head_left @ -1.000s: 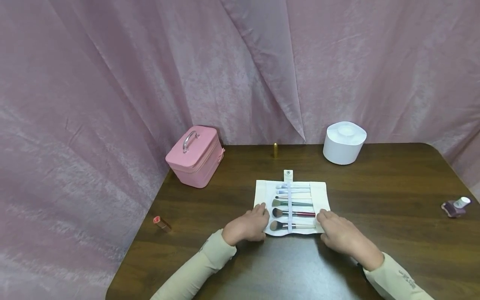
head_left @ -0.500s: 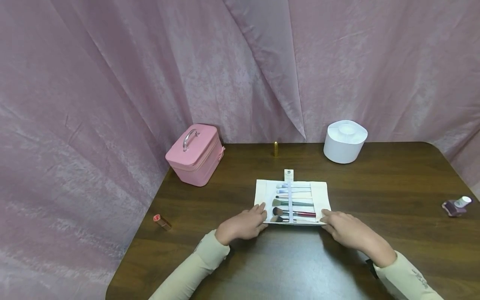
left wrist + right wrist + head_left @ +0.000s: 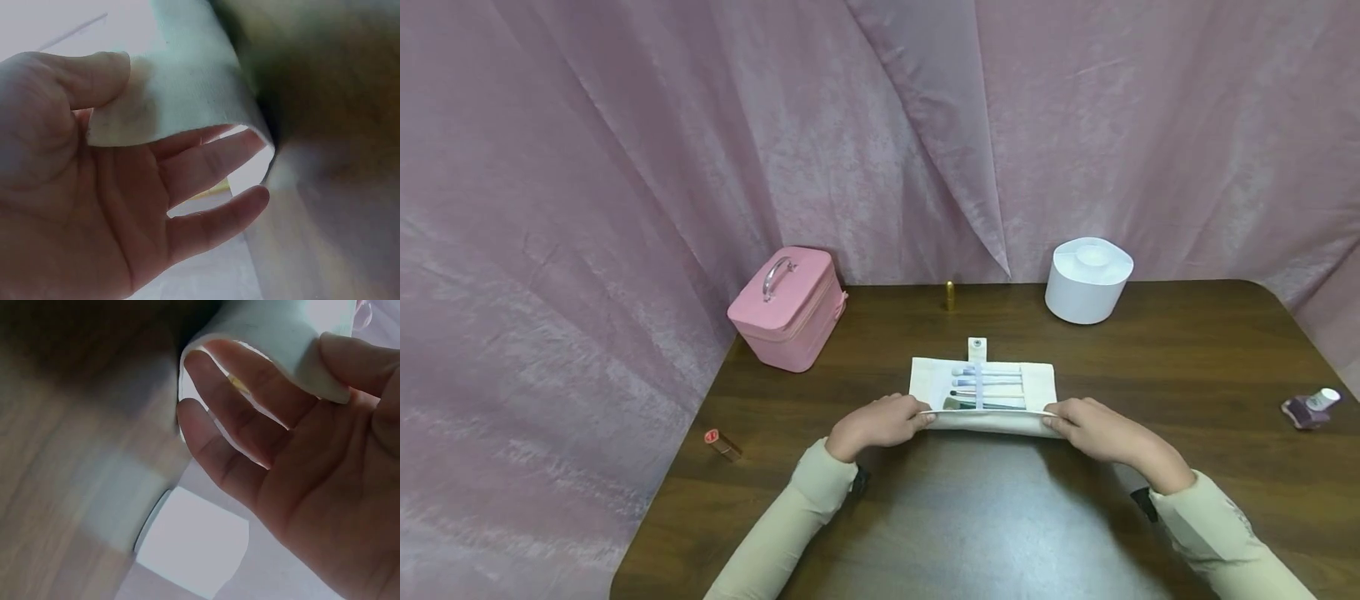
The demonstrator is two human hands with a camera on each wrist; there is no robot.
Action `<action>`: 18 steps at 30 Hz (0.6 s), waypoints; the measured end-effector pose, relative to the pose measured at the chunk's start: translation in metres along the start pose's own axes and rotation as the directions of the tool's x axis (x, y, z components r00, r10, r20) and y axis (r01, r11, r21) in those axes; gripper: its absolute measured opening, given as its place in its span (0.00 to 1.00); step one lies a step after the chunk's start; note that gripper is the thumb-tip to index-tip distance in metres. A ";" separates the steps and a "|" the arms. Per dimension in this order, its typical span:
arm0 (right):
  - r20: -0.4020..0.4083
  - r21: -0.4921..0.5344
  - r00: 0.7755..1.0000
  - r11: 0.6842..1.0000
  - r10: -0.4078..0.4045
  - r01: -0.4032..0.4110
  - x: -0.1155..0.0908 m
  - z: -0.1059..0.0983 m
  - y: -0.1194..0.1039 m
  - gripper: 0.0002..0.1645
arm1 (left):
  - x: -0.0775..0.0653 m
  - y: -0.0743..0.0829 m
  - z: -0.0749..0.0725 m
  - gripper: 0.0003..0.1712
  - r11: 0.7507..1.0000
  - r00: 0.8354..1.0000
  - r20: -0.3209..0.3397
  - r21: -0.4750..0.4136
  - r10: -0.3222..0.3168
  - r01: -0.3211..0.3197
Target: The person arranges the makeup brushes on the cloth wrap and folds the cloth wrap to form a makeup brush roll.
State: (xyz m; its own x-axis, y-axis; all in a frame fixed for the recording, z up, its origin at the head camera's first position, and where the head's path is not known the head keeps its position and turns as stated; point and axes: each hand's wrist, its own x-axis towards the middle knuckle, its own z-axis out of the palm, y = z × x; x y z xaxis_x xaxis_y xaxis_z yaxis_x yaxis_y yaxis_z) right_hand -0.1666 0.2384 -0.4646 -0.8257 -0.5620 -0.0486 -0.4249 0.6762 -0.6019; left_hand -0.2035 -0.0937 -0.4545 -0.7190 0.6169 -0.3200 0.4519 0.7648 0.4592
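A white fabric makeup brush roll (image 3: 992, 422) lies on the table, its near edge curled up and over toward the far side. Several makeup brushes (image 3: 996, 383) show in it under a pale strap; the nearest ones are hidden by the fold. My left hand (image 3: 883, 421) pinches the left end of the folded edge. At the right end, my right hand (image 3: 1093, 429) pinches the same edge. In both wrist views the thumb presses the curled fabric (image 3: 181, 81) from outside, with fingers inside the bend. A snap tab (image 3: 977, 348) sticks out at the far side.
On the brown table (image 3: 1150, 367), a pink vanity case (image 3: 790, 312) stands back left, a small gold tube (image 3: 950, 297) at the back, and a white container (image 3: 1087, 283) back right. A lipstick (image 3: 723, 445) lies left; a purple bottle with white cap (image 3: 1309, 408) lies far right.
The near edge of the brush roll has been lifted and folded away from me, covering the nearest brushes. Both hands have moved slightly farther from me with it.
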 end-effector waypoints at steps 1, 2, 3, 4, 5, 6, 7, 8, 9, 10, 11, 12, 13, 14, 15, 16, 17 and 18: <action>0.002 0.009 1.000 1.000 0.005 -0.005 0.003 -0.002 0.001 0.13 | 0.002 -0.001 -0.002 0.21 1.000 1.000 -0.007 -0.003 0.001 -0.001; -0.008 0.010 1.000 1.000 0.003 -0.003 0.005 -0.004 0.002 0.13 | 0.004 -0.001 -0.004 0.21 1.000 1.000 -0.016 -0.007 0.002 -0.002; -0.011 0.014 1.000 1.000 0.005 -0.005 0.007 -0.006 0.002 0.13 | 0.006 -0.002 -0.006 0.22 1.000 1.000 -0.024 -0.007 0.001 -0.001; -0.015 0.017 1.000 1.000 0.008 -0.007 0.009 -0.006 0.003 0.12 | 0.008 -0.003 -0.007 0.22 1.000 0.999 -0.032 -0.004 0.002 -0.002; -0.017 0.018 1.000 1.000 0.008 -0.008 0.011 -0.007 0.004 0.13 | 0.010 -0.004 -0.008 0.22 1.000 0.999 -0.041 0.001 0.006 -0.006; -0.028 0.013 1.000 1.000 0.003 -0.002 0.013 -0.008 0.005 0.13 | 0.012 -0.004 -0.009 0.22 1.000 0.999 -0.049 0.000 0.007 -0.007; -0.032 0.014 0.999 1.000 0.004 -0.004 0.015 -0.008 0.005 0.14 | 0.014 -0.005 -0.010 0.22 1.000 0.998 -0.057 0.003 0.009 -0.009; -0.038 0.014 0.999 1.000 0.004 -0.004 0.016 -0.008 0.006 0.13 | 0.015 -0.006 -0.011 0.22 1.000 0.998 -0.063 0.007 0.009 -0.009; -0.041 0.015 0.999 1.000 0.008 -0.007 0.018 -0.008 0.007 0.14 | 0.017 -0.007 -0.011 0.23 1.000 0.998 -0.069 0.010 0.007 -0.006; -0.045 0.015 0.999 1.000 0.010 -0.009 0.020 -0.008 0.008 0.14 | 0.018 -0.007 -0.011 0.23 1.000 0.997 -0.075 0.014 0.009 -0.008; -0.046 0.015 0.999 1.000 0.016 -0.015 0.022 -0.008 0.009 0.14 | 0.020 -0.008 -0.012 0.23 1.000 0.997 -0.081 0.017 0.010 -0.009; -0.048 0.016 0.999 1.000 0.022 -0.022 0.024 -0.007 0.009 0.14 | 0.021 -0.009 -0.012 0.23 1.000 0.996 -0.088 0.021 0.009 -0.007; -0.047 0.017 0.998 0.999 0.031 -0.031 0.025 -0.007 0.010 0.15 | 0.023 -0.010 -0.012 0.23 1.000 0.996 -0.092 0.024 0.010 -0.008; -0.046 0.015 0.998 0.999 0.042 -0.042 0.027 -0.007 0.011 0.15 | 0.024 -0.010 -0.012 0.23 1.000 0.995 -0.100 0.022 0.008 -0.006; -0.048 0.011 0.998 0.999 0.049 -0.048 0.029 -0.008 0.012 0.14 | 0.026 -0.011 -0.013 0.23 1.000 0.994 -0.107 0.020 0.005 -0.003; -0.045 0.011 0.997 0.998 0.059 -0.059 0.030 -0.008 0.012 0.14 | 0.028 -0.011 -0.014 0.23 1.000 0.994 -0.112 0.018 0.004 -0.002; -0.040 0.012 0.997 0.997 0.073 -0.072 0.032 -0.009 0.013 0.14 | 0.029 -0.011 -0.014 0.22 1.000 0.993 -0.118 0.018 0.000 0.003; -0.033 0.012 0.996 0.996 0.087 -0.087 0.033 -0.009 0.013 0.14 | 0.031 -0.012 -0.015 0.22 1.000 0.992 -0.123 0.016 -0.007 0.009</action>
State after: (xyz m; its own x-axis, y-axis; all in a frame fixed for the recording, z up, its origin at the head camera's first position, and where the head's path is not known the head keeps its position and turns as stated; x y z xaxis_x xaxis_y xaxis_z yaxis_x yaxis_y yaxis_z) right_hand -0.2030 0.2332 -0.4668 -0.8714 -0.4849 -0.0741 -0.3474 0.7167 -0.6046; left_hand -0.2390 -0.0862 -0.4573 -0.7814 0.5844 -0.2189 0.4539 0.7730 0.4432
